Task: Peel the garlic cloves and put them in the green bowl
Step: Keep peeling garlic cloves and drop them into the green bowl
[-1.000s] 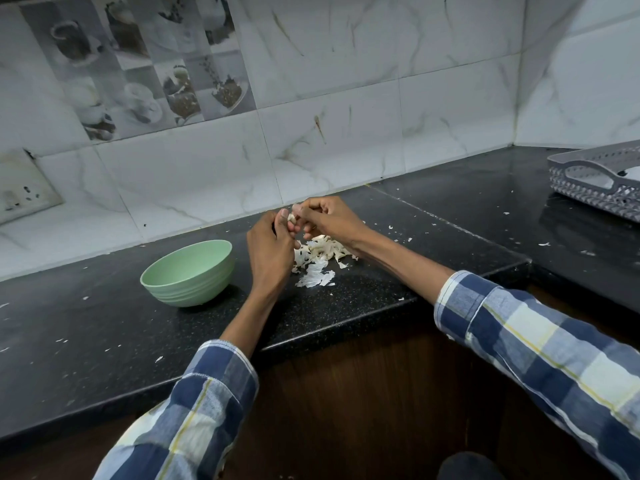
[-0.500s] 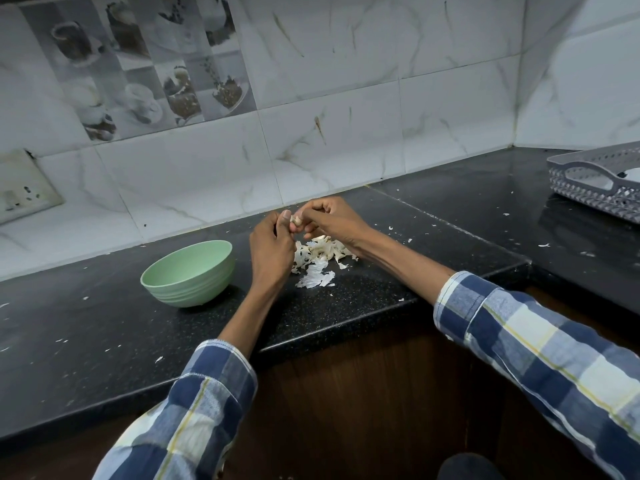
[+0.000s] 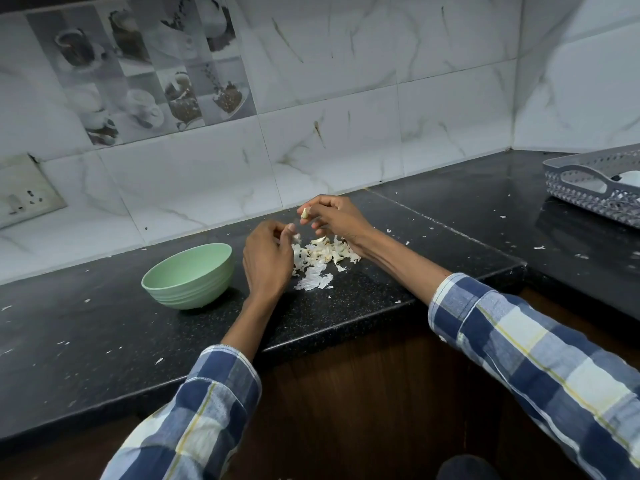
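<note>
Above the peel pile (image 3: 320,259), the right hand (image 3: 337,218) pinches a garlic clove (image 3: 304,213); the left hand (image 3: 266,259), now pulled apart from it, pinches a skin scrap (image 3: 295,238). Left of the pile sits the green bowl (image 3: 188,275).

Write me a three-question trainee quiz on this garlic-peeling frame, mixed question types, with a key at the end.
1. True or false: the right hand pinches a garlic clove above the countertop.
2. Multiple choice: where does the pile of garlic skins lie relative to the green bowl?
A. inside it
B. on the counter to its right
C. in the grey basket
3. Short answer: what does the left hand appear to hold at its fingertips?

Key
1. True.
2. B.
3. A thin pale scrap, apparently a piece of skin, though it is too small to be sure.
</note>
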{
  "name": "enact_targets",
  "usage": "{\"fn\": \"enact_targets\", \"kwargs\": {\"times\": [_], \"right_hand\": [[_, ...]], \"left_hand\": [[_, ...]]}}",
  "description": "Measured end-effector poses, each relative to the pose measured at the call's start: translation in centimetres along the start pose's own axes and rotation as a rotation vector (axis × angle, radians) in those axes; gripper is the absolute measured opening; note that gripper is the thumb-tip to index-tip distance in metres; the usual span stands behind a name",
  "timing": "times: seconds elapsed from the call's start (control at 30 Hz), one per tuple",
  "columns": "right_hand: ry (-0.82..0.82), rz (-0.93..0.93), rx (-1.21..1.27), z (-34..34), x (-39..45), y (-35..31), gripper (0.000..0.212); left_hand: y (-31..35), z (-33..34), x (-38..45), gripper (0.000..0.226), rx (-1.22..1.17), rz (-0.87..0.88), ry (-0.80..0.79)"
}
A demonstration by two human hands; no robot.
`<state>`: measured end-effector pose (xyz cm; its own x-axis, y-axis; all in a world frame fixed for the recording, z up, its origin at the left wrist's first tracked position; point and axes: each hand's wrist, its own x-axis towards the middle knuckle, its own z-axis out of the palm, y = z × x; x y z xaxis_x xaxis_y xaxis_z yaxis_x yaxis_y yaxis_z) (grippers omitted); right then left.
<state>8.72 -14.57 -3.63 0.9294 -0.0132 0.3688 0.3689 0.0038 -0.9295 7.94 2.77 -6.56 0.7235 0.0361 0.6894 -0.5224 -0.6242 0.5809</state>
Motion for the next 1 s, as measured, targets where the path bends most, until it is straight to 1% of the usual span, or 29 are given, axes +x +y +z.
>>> {"fn": "enact_targets", "kwargs": {"times": [0.13, 0.23, 0.27, 0.3, 0.37, 0.4, 0.43, 0.5, 0.57, 0.63, 0.73, 0.83, 0.93, 1.0], "right_hand": [[-0.038, 0.018, -0.01, -0.2, 0.0, 0.1, 0.019], [-0.053, 0.005, -0.017, -0.2, -0.2, 0.0, 0.019], [-0.052, -0.001, -0.012, -0.2, -0.3, -0.1, 0.02], [-0.05, -0.008, -0.007, -0.2, -0.5, -0.2, 0.021], [-0.056, -0.022, -0.016, 0.0, -0.7, -0.4, 0.024], [-0.067, -0.03, -0.033, 0.4, -0.9, -0.5, 0.026], [-0.085, -0.041, -0.058, 0.9, -1.0, -0.7, 0.027], [-0.126, -0.071, -0.1, 2.7, -1.2, -1.0, 0.027], [-0.167, -0.093, -0.126, 5.0, -1.3, -1.5, 0.024], [-0.205, -0.124, -0.189, 7.4, -1.2, -2.0, 0.018], [-0.262, -0.2, -0.314, 10.5, -1.0, -2.9, 0.013], [-0.292, -0.23, -0.385, 12.3, -0.9, -3.5, 0.016], [-0.263, -0.24, -0.424, 12.4, -0.9, -3.9, 0.018], [-0.231, -0.245, -0.452, 11.5, -1.1, -4.0, 0.017]], "left_hand": [[0.1, -0.1, -0.3, 0.042, 0.094, 0.055, -0.002], [1.0, -0.4, -0.6, 0.056, 0.141, 0.055, 0.004], [1.4, -0.6, -0.7, 0.055, 0.148, 0.065, 0.025], [1.8, -0.9, -0.8, 0.049, 0.156, 0.092, 0.053], [2.5, -2.0, -0.9, 0.025, 0.194, 0.177, 0.117], [2.7, -2.7, -0.9, 0.017, 0.252, 0.206, 0.132], [2.7, -3.6, -0.8, 0.019, 0.328, 0.205, 0.137], [2.4, -5.4, -0.5, 0.028, 0.44, 0.12, 0.122], [1.7, -7.2, -0.1, 0.031, 0.462, 0.015, 0.115], [0.4, -9.1, 0.0, 0.03, 0.466, -0.041, 0.12], [-1.6, -11.6, 0.1, 0.026, 0.473, -0.075, 0.133], [-2.9, -13.3, -0.2, 0.029, 0.46, -0.086, 0.105], [-3.5, -14.0, -0.4, 0.039, 0.466, -0.078, 0.083], [-3.4, -13.8, -0.6, 0.041, 0.461, -0.04, 0.095]]}}
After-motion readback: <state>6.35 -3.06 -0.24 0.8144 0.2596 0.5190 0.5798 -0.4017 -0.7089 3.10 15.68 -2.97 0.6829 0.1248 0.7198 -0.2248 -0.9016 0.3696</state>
